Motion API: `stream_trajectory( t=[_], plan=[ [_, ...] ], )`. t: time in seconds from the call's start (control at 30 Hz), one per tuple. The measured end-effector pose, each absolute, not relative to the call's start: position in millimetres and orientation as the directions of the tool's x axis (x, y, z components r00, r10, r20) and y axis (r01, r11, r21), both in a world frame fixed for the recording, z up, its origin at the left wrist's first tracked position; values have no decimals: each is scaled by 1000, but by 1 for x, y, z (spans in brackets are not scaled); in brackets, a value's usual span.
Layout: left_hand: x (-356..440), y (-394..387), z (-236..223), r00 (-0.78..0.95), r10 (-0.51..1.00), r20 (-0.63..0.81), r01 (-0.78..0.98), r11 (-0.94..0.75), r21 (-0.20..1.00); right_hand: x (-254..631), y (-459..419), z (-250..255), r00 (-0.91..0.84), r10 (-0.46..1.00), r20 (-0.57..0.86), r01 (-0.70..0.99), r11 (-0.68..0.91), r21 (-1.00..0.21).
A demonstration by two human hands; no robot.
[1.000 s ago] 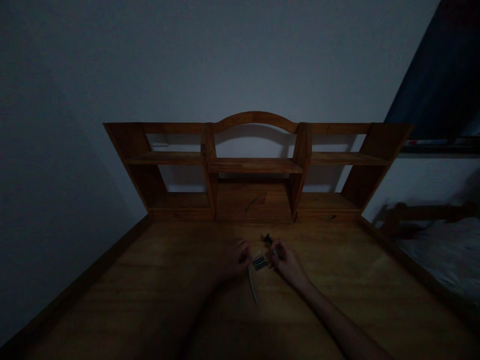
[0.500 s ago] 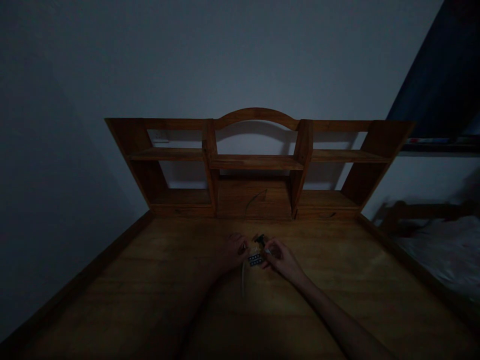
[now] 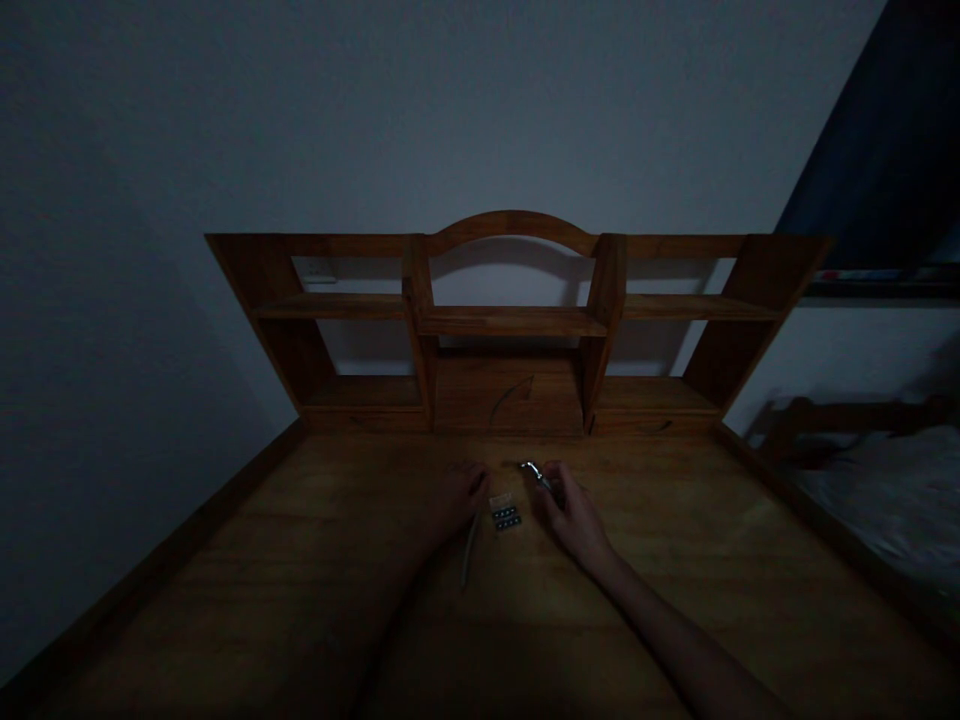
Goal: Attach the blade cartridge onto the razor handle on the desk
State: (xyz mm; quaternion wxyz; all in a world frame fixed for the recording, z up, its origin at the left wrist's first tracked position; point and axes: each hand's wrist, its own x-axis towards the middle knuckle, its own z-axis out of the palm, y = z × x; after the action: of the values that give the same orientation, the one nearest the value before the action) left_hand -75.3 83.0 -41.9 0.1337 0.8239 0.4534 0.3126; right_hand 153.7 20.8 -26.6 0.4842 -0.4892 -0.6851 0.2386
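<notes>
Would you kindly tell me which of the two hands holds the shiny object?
The right hand: the shiny object juts forward from its grip, whereas the left hand appears to hold a thin pale strip.

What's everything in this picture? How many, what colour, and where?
Slim shiny tool: 1, silver and dark, in the right hand
Thin strip: 1, pale, at the left hand
Small rectangular dotted item: 1, black and white, between the hands
See-through shape: 1, clear, just beyond the dotted item
Wooden desk: 1, brown, under the hands
Wooden shelf unit: 1, reddish brown, at the desk's back
Wall socket: 1, white, behind the shelf unit, left
Plain wall: 1, grey, behind
Curtain-like panel: 1, dark blue, top right
Wooden bar: 1, brown, right edge
Crumpled covering: 1, pale, below the bar
Hands: 2, bare, mid-desk
</notes>
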Motion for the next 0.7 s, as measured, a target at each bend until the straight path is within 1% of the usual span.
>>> stream_trajectory(
  t=[0.07,0.13,0.3,0.5,0.7],
  plan=[
    [-76,83,-41,384,838,387,672,-542,505,159,25,-30,-45,882,469,502,426,-753],
    [-76,83,-39,379,844,380,679,-533,505,163,29,-35,-53,880,472,530,425,-734],
    [-77,81,-33,369,852,370,687,-519,509,166,33,-39,-64,886,460,575,409,-708],
    [-77,78,-28,365,860,356,687,-507,521,163,32,-39,-53,879,474,585,411,-699],
    [-78,82,-34,341,858,384,688,-506,520,168,35,-40,-17,881,474,632,376,-678]
  ],
)
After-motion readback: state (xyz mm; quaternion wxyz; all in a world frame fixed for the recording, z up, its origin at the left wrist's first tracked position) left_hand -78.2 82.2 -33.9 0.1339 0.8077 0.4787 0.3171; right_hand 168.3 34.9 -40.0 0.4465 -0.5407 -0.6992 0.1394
